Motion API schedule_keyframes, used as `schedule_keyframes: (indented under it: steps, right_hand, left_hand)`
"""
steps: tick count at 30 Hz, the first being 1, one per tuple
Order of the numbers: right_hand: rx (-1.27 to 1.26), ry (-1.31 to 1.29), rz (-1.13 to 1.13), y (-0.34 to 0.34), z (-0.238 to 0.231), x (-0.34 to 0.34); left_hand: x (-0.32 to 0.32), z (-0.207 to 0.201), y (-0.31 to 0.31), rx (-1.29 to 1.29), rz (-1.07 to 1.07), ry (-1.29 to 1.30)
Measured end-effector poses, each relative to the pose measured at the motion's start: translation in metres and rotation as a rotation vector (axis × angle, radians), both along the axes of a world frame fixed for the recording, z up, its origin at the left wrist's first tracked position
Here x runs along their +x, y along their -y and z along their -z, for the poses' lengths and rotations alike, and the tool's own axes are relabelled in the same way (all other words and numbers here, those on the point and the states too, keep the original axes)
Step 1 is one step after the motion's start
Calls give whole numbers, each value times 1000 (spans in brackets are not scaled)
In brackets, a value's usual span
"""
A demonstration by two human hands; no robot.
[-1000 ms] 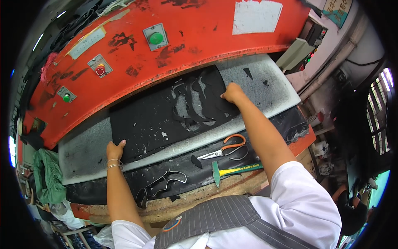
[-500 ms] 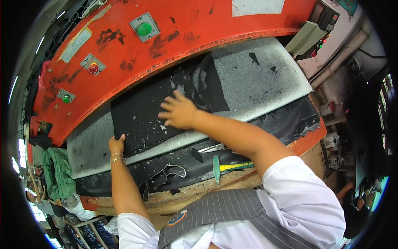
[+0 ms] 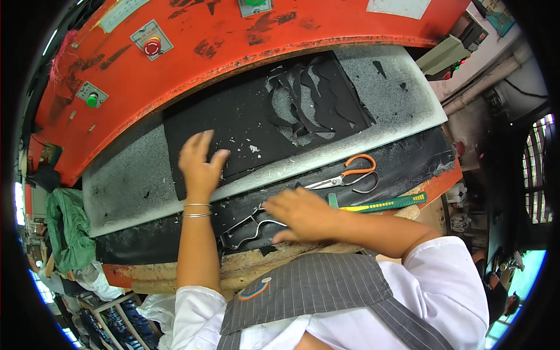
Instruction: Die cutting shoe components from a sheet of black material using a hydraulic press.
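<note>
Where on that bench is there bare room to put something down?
The grey cutting board is bare left of the black sheet, and again at its right end, past the cut-out holes. The front ledge is crowded: the left hand rests on the sheet's edge, the right hand covers a metal cutting die, with orange-handled scissors and a green-handled tool beside.

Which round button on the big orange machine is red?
The red button in the grey box near the top, above the left hand. The button lower to the left is green, as is one at the top edge.

Flat black sheet point(image 3: 245, 125), cut-out holes
</note>
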State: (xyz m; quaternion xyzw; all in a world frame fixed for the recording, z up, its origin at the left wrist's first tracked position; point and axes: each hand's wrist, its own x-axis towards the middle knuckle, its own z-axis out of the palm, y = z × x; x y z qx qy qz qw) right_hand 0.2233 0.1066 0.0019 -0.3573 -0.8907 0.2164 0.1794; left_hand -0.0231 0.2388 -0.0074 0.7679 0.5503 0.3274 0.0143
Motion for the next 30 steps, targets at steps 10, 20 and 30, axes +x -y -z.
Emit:
schedule_keyframes:
  steps: [10, 20, 30]
  right_hand:
    - [-274, 365, 236, -51, -18, -29]
    - [549, 385, 103, -249, -28, -21]
    - [-16, 28, 524, -63, 32, -36]
  left_hand:
    - [-20, 23, -4, -383, 429, -111]
    - [-22, 42, -16, -287, 348, 182]
    - [-17, 39, -13, -277, 287, 66]
